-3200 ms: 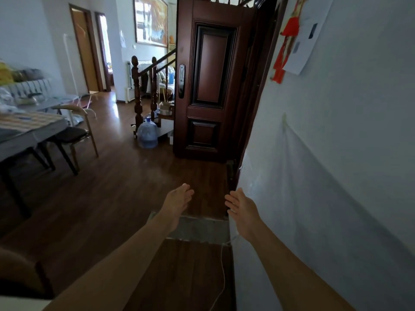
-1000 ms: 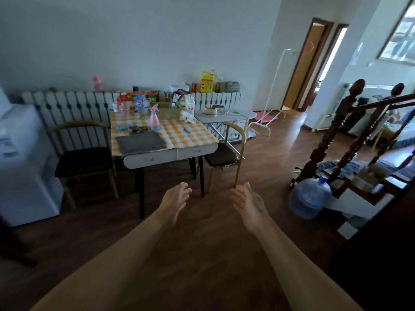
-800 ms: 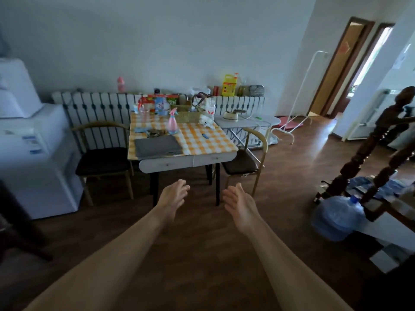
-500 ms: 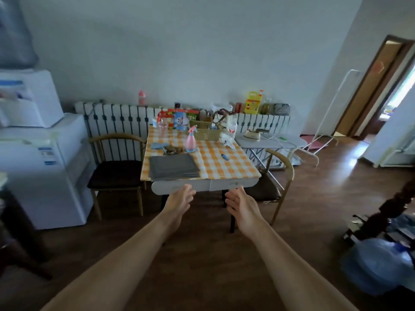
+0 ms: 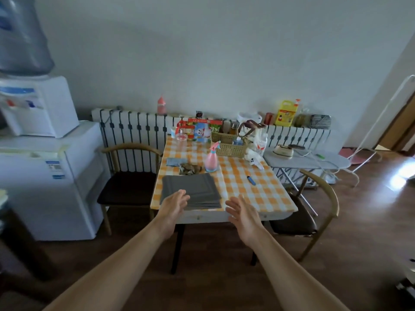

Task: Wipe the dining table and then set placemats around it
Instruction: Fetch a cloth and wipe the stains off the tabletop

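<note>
Two bare hands reach out toward the dining table (image 5: 258, 194), both empty with fingers loosely spread; the left hand (image 5: 174, 204) is palm-down, the right hand (image 5: 243, 213) is turned palm-inward. A stack of grey placemats (image 5: 190, 191) lies on the near left part of the checked tabletop, its long sides running across the person's view. The left hand is plainly the nearer: its fingertips overlap the stack's near edge in the picture, though contact cannot be told. The right hand is off the stack's right corner, by the table's front edge. A folded grey cloth (image 5: 175, 162) and a pink spray bottle (image 5: 211, 161) sit beyond the stack, so wiping would likely call for a reach past it
</note>
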`<move>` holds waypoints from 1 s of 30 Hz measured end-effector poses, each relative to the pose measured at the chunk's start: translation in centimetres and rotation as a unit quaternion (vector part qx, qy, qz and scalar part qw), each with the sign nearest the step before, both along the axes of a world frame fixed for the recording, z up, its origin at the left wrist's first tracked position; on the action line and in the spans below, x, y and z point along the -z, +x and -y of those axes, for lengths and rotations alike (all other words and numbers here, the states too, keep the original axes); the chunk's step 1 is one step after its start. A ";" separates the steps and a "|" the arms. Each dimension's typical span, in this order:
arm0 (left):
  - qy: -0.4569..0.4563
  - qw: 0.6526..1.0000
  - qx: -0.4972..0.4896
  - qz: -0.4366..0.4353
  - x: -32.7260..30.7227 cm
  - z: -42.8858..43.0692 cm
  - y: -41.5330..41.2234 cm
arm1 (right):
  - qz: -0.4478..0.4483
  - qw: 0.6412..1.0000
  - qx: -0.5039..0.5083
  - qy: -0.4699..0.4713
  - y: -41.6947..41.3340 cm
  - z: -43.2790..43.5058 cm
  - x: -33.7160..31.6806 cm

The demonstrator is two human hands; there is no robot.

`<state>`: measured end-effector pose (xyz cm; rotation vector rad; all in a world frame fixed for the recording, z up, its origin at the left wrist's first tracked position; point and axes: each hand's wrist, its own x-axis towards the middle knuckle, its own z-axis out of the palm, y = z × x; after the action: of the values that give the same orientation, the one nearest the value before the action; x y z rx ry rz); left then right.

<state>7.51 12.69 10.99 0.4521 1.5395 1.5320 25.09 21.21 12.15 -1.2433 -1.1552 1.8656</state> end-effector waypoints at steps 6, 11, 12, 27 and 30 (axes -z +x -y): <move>-0.012 1.000 -0.019 0.014 0.7 -8.6 -5.3 | -0.022 0.999 -0.029 0.005 -6.1 -9.5 1.1; -0.027 0.999 -0.027 0.004 -0.1 -15.6 -9.2 | -0.008 0.999 -0.043 0.009 -10.5 -17.8 0.7; -0.032 0.999 -0.032 0.004 0.3 -16.9 -10.2 | -0.004 0.999 -0.042 0.010 -11.6 -19.3 0.9; -0.134 0.990 -0.042 0.016 8.3 -30.6 -23.8 | 0.030 0.996 -0.038 -0.077 -24.1 -32.2 9.2; -0.146 0.989 -0.015 0.011 10.6 -34.4 -27.0 | 0.075 0.994 -0.023 -0.072 -27.6 -35.4 11.5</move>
<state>-19.50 47.05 0.41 0.2432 1.7253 1.3014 -2.48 56.64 0.69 -1.4702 -1.1517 1.9459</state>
